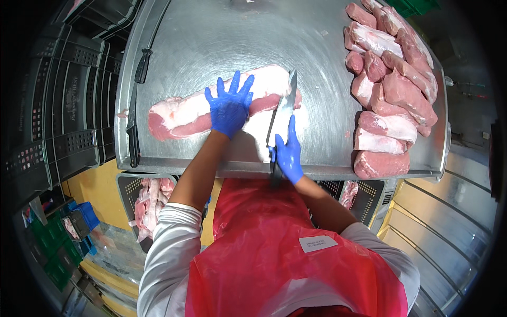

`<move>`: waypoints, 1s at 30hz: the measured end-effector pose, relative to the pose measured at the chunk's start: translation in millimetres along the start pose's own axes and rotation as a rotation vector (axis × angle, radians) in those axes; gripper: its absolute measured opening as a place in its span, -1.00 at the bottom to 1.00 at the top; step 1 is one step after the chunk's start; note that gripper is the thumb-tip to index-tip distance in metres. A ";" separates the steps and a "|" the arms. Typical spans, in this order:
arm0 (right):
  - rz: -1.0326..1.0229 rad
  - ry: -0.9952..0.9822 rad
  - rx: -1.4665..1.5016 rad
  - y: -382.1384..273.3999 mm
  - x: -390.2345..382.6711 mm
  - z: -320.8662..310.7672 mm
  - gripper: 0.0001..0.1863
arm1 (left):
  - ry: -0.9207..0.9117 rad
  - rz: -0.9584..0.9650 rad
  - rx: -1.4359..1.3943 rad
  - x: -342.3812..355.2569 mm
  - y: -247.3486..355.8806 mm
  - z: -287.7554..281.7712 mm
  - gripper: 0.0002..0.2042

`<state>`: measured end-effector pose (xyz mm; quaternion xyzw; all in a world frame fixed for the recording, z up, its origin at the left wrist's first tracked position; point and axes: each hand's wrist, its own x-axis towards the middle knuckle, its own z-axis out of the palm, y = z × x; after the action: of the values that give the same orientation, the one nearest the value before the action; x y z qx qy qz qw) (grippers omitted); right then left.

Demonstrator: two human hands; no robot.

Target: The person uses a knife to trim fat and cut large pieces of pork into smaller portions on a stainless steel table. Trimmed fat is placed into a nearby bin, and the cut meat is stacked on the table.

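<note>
A long slab of meat [182, 114], pink with a broad white layer of fat, is laid slantwise across the metal bench [237, 39], its right end set farther from the body than its left. It is pressed from above by the blue-gloved left hand [230, 110], whose fingers are spread wide over the fat near the middle of the slab. By the right hand [290, 156], also gloved in blue, a knife [285, 103] is gripped at its black handle, with one finger stretched out beside the blade; the other fingers are partly hidden. The blade is held over the slab's right end, tip pointed away from the body, but how deep it is sunk cannot be told. Along the bench's right side, many cut pieces of meat [398, 103] are heaped close together. Near the left edge, a sharpening rod [142, 66] and a second knife [133, 145] are placed, both with black handles. Below the bench's near edge, meat trimmings [153, 203] are held in a dark crate [125, 185]. A red apron [253, 211] is worn over white sleeves [171, 232]
</note>
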<state>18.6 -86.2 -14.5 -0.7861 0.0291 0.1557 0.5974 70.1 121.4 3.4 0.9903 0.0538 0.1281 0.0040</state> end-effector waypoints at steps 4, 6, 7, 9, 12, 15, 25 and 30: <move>0.134 -0.058 0.167 -41.8 94.2 -4.3 -0.26 | -0.009 0.009 -0.018 0.9 -4.9 6.7 -0.52; 0.144 -0.145 0.267 -54.4 126.7 -13.5 -0.27 | -0.012 -0.003 -0.018 6.7 -4.6 8.5 -0.52; 0.149 -0.182 0.267 -57.2 137.1 -18.5 -0.26 | -0.012 -0.011 -0.020 10.0 -3.2 8.1 -0.52; 0.135 -0.219 0.169 -61.4 135.8 -20.1 -0.25 | -0.028 -0.038 -0.023 11.7 -1.5 7.1 -0.51; 0.095 -0.228 -0.079 -52.0 78.8 -27.8 -0.24 | -0.073 -0.077 -0.043 15.0 3.2 4.3 -0.51; -0.095 -0.314 -0.322 -8.3 -5.0 -67.1 -0.24 | -0.166 -0.108 -0.104 20.8 6.2 1.1 -0.51; 0.047 -0.170 0.123 -0.8 9.7 -158.8 -0.28 | -0.149 -0.027 -0.213 77.8 99.4 -10.6 -0.72; 0.026 -0.143 -0.098 -6.7 68.9 -126.7 -0.28 | -0.151 -0.029 -0.157 100.3 90.9 40.5 -0.77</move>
<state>112.2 -194.8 2.5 -0.8008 -0.0112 0.2201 0.5569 186.4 42.0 -8.4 0.9929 0.0574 0.0570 0.0874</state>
